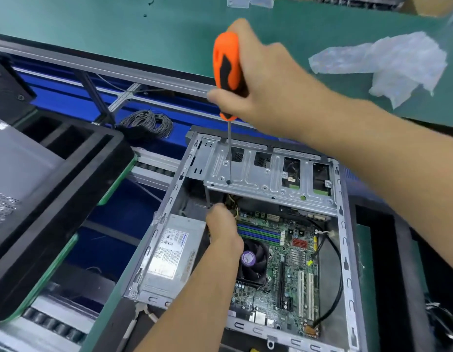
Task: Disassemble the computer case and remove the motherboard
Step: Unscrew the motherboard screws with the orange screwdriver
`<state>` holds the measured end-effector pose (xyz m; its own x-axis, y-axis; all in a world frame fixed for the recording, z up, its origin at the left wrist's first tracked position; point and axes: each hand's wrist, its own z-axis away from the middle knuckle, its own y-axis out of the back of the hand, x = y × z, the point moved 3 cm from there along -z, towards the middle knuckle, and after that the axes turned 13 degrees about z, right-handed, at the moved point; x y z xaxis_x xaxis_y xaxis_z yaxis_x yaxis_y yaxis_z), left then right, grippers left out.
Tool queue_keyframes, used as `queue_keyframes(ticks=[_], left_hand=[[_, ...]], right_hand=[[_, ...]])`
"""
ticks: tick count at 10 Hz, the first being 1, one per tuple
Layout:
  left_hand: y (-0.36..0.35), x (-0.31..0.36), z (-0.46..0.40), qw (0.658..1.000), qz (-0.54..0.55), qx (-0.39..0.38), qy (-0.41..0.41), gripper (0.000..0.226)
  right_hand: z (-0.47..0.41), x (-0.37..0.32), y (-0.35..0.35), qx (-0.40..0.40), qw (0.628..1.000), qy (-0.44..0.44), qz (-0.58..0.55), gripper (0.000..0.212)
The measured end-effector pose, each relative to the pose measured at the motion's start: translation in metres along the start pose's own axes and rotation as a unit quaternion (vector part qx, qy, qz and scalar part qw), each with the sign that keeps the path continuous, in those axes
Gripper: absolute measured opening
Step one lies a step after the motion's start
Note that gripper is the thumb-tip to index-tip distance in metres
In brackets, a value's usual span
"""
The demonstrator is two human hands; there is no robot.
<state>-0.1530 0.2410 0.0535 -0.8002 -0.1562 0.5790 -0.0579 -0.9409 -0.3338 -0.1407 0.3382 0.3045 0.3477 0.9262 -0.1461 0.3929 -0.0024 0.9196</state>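
Note:
An open grey computer case lies on its side at lower centre. Inside it shows the green motherboard with a black CPU fan. A silver power supply sits at the case's left. My right hand grips an orange and black screwdriver upright, its tip on a screw in the metal drive cage. My left hand reaches into the case under the cage, beside some yellow wires; its fingertips are hidden.
A black foam tray holding a grey panel stands at the left. A coil of grey cable lies behind it. Crumpled white wrap rests on the green bench at the upper right. Blue conveyor rails run under the case.

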Motion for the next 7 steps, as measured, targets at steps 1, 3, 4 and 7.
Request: queue_keyframes(ticks=[1, 3, 4, 7], left_hand=[[0.001, 0.001, -0.003, 0.997, -0.066, 0.01, -0.037, 0.036], [0.001, -0.002, -0.013, 0.999, -0.044, 0.025, -0.012, 0.039], [0.003, -0.003, -0.02, 0.996, -0.085, 0.029, -0.026, 0.047], [-0.005, -0.009, -0.027, 0.982, -0.178, -0.043, -0.053, 0.044]], right_hand=[[-0.001, 0.0, -0.019, -0.033, 0.999, 0.004, 0.0, 0.052], [0.005, 0.012, -0.042, -0.063, 0.997, -0.02, -0.03, 0.045], [0.009, 0.016, -0.043, -0.054, 0.997, -0.021, -0.046, 0.042], [0.012, 0.02, -0.036, -0.026, 0.997, -0.017, -0.066, 0.045]])
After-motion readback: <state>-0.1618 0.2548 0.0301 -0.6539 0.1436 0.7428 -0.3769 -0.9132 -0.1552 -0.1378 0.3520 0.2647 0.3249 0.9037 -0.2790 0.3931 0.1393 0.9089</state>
